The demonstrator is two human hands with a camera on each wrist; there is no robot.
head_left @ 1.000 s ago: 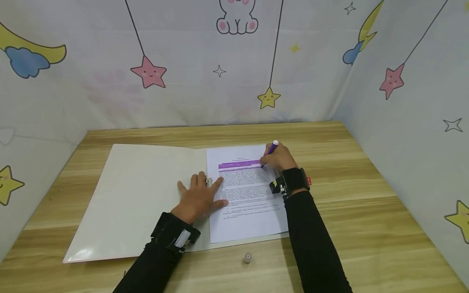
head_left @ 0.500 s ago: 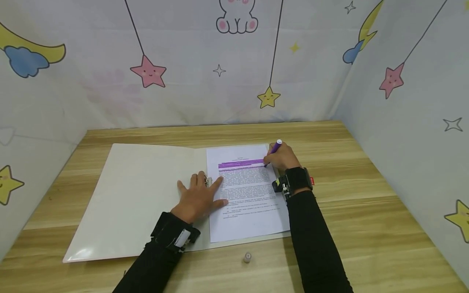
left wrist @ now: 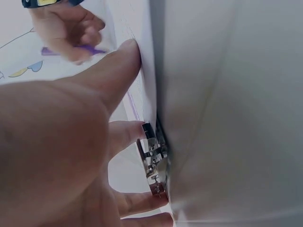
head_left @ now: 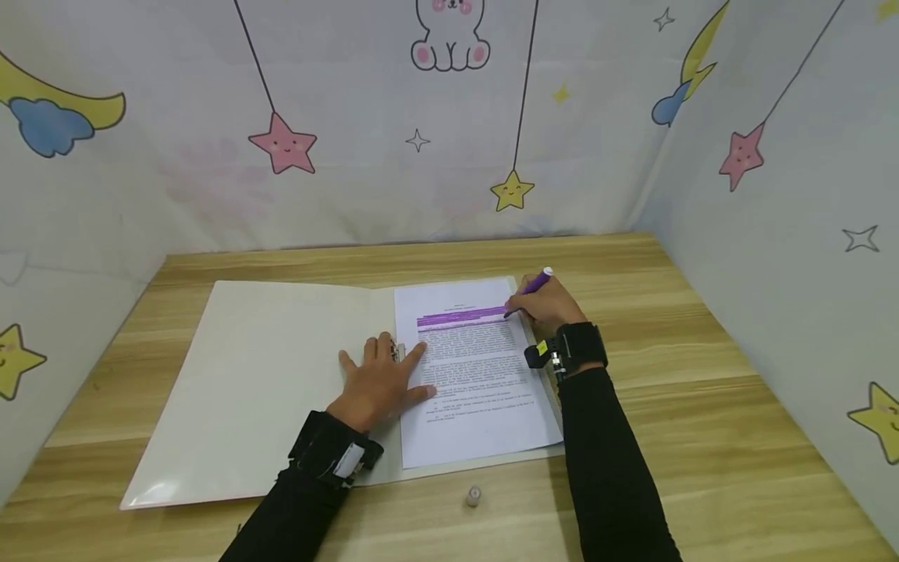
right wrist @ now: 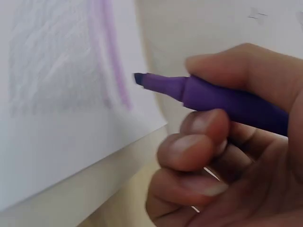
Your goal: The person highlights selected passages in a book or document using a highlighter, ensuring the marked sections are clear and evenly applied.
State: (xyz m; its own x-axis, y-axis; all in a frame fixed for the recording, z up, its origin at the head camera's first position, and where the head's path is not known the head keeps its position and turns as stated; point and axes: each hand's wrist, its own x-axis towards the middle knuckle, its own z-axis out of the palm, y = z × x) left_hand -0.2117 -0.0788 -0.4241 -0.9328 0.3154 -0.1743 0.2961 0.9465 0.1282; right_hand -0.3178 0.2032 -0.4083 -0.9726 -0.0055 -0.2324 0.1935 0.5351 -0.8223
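A purple highlighter is pinched between the thumb and fingers of my right hand, its dark chisel tip close over the right edge of the printed sheet. Purple bands cover the top lines of the text. My left hand lies with spread fingers across the inner edge of the open white folder, thumb and index finger resting on the sheet's left margin. Beside those fingers sits the folder's metal clip, partly hidden by them in the head view.
A small greyish cap stands on the wooden table in front of the folder. White cloth walls with printed stars and moons border the table at the back and sides.
My right hand with the highlighter has shifted slightly right, to the ends of the text lines. The left hand keeps its place on the folder. The head view has tilted a little.
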